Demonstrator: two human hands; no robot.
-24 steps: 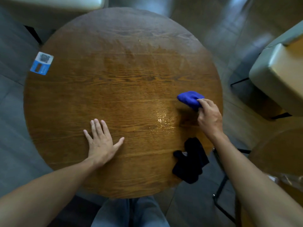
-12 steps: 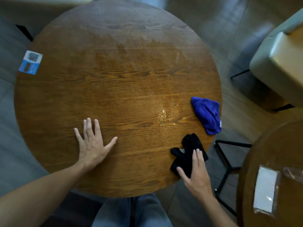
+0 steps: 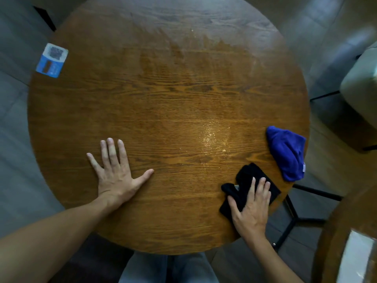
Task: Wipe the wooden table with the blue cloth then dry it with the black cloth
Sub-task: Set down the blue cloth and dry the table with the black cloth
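The round wooden table [image 3: 163, 94] fills the view, with a wet sheen over its middle and far half. A crumpled blue cloth [image 3: 287, 153] lies loose at the right edge. Near the front right edge lies the black cloth [image 3: 243, 178], and my right hand [image 3: 252, 209] rests flat on top of it, fingers spread over the fabric. My left hand [image 3: 115, 174] lies palm down on the bare wood at front left, fingers apart, holding nothing.
A blue and white card [image 3: 52, 60] sits at the table's far left edge. A pale cushioned seat [image 3: 361, 86] stands to the right, a second wooden table [image 3: 334, 242] at the lower right, with black metal legs [image 3: 293, 217] between.
My right hand let go of the blue cloth at the right edge, moved down to the black cloth and now presses on it. The left hand stayed put.
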